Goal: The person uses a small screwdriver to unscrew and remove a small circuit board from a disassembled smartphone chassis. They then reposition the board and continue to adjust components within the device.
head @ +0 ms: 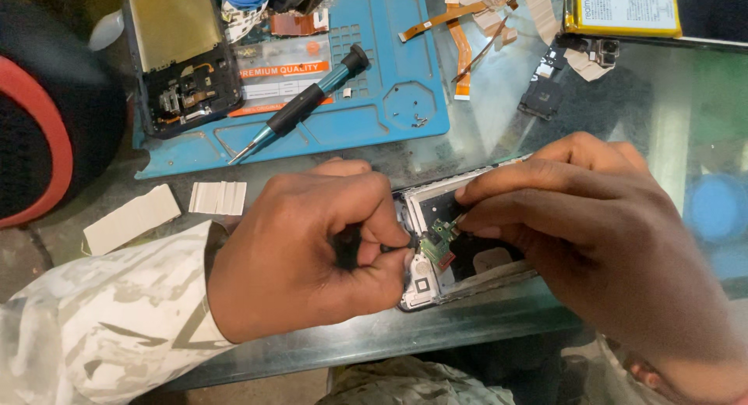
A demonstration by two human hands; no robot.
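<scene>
1. Glass table (pixel 662 116) – carries everything; reflective top, dark edge running along the near side.
2. Blue repair mat (pixel 389 101) – upper middle of table, well apart from the hands.
3. Second opened phone (pixel 183 58) – lies on mat's left part, gold-coloured plate w/ exposed dark parts below it.
4. Left hand (pixel 312 253) – camo-pattern sleeve; fingers curled tight, thumb and forefinger pinched at the left edge of the phone frame. What sits btwn the tips: can't tell, too small/hidden.
5. Right hand (pixel 592 226) – comes in from the right, lies over the frame's right half; fingers (pixel 499 191) stretched flat, tips pressing on/next to the green board. No closed grasp visible.
6. Phone frame (pixel 436 280) – opened, silver-white, lower middle of table near its front edge, btwn both hands, slightly tilted.
7. Screwdriver (pixel 300 109) – black grip, teal neck, lies diagonally on mat, tip pointing lower left.
8. White strips (pixel 164 210) – two, on table left of left hand.
9. Orange flex cables (pixel 460 38) – on table right of mat, top.
10. Small green board (pixel 439 245) – inside frame, at its left end, just at the fingertips of both hands.
</scene>
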